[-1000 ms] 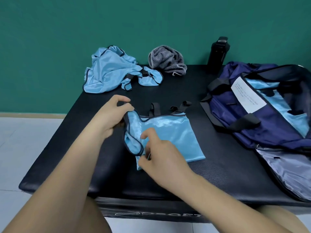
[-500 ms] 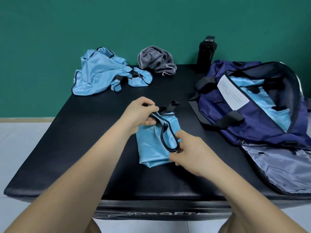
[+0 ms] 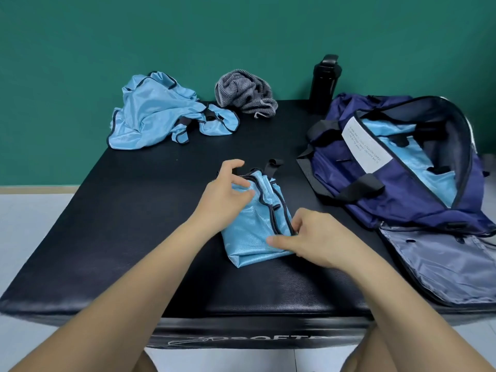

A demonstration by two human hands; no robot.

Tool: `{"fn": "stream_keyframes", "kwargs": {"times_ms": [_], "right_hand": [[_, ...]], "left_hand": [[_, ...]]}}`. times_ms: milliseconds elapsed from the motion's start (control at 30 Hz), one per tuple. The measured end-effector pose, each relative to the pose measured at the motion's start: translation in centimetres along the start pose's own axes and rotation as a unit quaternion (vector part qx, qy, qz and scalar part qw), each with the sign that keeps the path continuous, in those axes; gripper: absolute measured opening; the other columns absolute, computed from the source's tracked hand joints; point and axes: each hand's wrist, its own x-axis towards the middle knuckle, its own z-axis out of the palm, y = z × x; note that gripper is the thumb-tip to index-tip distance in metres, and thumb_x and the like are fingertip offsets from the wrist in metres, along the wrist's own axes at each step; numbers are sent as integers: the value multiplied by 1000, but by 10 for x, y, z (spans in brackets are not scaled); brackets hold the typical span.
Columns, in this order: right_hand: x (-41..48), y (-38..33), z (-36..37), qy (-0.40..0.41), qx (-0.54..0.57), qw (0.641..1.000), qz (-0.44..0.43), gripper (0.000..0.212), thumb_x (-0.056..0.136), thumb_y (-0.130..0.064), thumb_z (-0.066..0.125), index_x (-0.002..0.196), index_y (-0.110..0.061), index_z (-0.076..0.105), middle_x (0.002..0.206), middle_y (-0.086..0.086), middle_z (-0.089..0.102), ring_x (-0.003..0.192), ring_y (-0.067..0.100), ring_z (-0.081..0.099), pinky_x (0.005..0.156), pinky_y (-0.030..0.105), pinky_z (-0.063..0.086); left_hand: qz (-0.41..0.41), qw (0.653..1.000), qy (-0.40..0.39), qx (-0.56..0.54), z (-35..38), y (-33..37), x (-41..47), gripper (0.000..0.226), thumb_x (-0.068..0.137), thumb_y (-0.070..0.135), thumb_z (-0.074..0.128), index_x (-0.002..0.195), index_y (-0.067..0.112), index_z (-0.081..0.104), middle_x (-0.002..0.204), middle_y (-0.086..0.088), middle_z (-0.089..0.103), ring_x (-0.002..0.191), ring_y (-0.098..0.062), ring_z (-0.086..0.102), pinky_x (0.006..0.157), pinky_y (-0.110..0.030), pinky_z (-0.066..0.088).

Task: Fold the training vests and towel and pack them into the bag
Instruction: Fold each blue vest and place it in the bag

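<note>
With blue fabric (image 3: 397, 149) already in the bag (image 3: 402, 202), our right hand (image 3: 316, 242) pinches the half-folded vest (image 3: 249, 237) mid-mat (image 3: 107, 237), left hand (image 3: 220, 200) resting loose-fingered on it, while the other vest (image 3: 150, 116) and towel (image 3: 244, 92) lie crumpled behind.

Setting appeared to be a sports or gym room: black padded vinyl bench (image 3: 134, 251) against plain teal-green wall (image 3: 241, 36), pale tiled floor (image 3: 32, 224), tall black plastic drinks bottle (image 3: 323, 81), open navy fabric duffel bag (image 3: 389, 205).
</note>
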Motion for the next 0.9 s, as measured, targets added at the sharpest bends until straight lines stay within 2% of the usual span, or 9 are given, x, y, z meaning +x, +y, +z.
{"fn": "stream_keyframes", "kwargs": {"times_ms": [67, 167, 267, 333, 533, 633, 700, 800, 900], "right_hand": [[5, 0, 4, 57, -7, 998, 4, 62, 76, -82, 69, 89, -23, 58, 78, -6, 69, 73, 14, 64, 64, 35, 50], [10, -1, 12, 75, -2, 997, -10, 58, 82, -78, 66, 86, -21, 56, 75, -5, 65, 69, 16, 60, 62, 37, 47], [12, -1, 16, 70, -6, 997, -15, 49, 82, -69, 70, 82, -23, 53, 73, -5, 62, 66, 16, 57, 57, 36, 42], [15, 1, 18, 81, -12, 996, -21, 38, 85, -59, 69, 81, -24, 53, 76, -5, 64, 71, 17, 60, 60, 36, 47], [22, 11, 18, 56, -20, 998, -15, 19, 86, -34, 65, 77, -17, 63, 77, -2, 69, 79, 23, 66, 73, 37, 58], [21, 13, 17, 44, -31, 999, -6, 18, 84, -35, 67, 80, -18, 64, 80, -3, 70, 81, 23, 66, 72, 36, 57], [21, 12, 17, 77, -43, 996, -16, 14, 82, -35, 67, 80, -24, 60, 79, -6, 68, 79, 19, 64, 70, 36, 57], [20, 9, 18, 142, -16, 988, -62, 16, 85, -38, 68, 83, -29, 54, 79, -9, 65, 77, 14, 62, 72, 38, 56], [19, 9, 19, 144, 8, 978, -148, 11, 90, -38, 70, 91, -35, 59, 93, -14, 61, 86, 7, 59, 81, 40, 55]], "left_hand": [[52, 997, 0, 63, -2, 0, -12, 42, 91, 35, 78, 124, 40, 52, 111, 17, 64, 95, -3, 67, 85, -29, 54], [113, 977, -63, 167, -5, -3, -38, 31, 83, 53, 79, 100, 40, 56, 104, 18, 56, 99, -2, 56, 85, -28, 49], [157, 948, -112, 253, -8, -12, -61, 39, 78, 61, 78, 95, 38, 52, 98, 17, 50, 97, -5, 50, 84, -28, 47], [169, 932, -126, 294, -10, -19, -69, 36, 81, 59, 78, 94, 39, 51, 94, 18, 49, 94, -5, 47, 82, -24, 40], [159, 924, -154, 312, -22, -28, -76, 21, 91, 43, 73, 85, 37, 53, 89, 17, 56, 90, -5, 51, 76, -24, 41], [148, 928, -168, 298, -26, -30, -83, 20, 89, 50, 75, 89, 38, 59, 94, 17, 59, 95, -5, 54, 81, -23, 46], [155, 928, -167, 293, -25, -32, -86, 23, 87, 57, 75, 97, 42, 61, 99, 20, 57, 100, -4, 53, 86, -21, 46], [178, 926, -159, 293, -20, -31, -86, 32, 86, 60, 75, 112, 45, 63, 108, 20, 53, 106, -5, 51, 95, -25, 45], [208, 916, -149, 309, -12, -30, -84, 35, 89, 58, 71, 121, 46, 64, 111, 20, 53, 106, -5, 50, 100, -30, 44]]}}
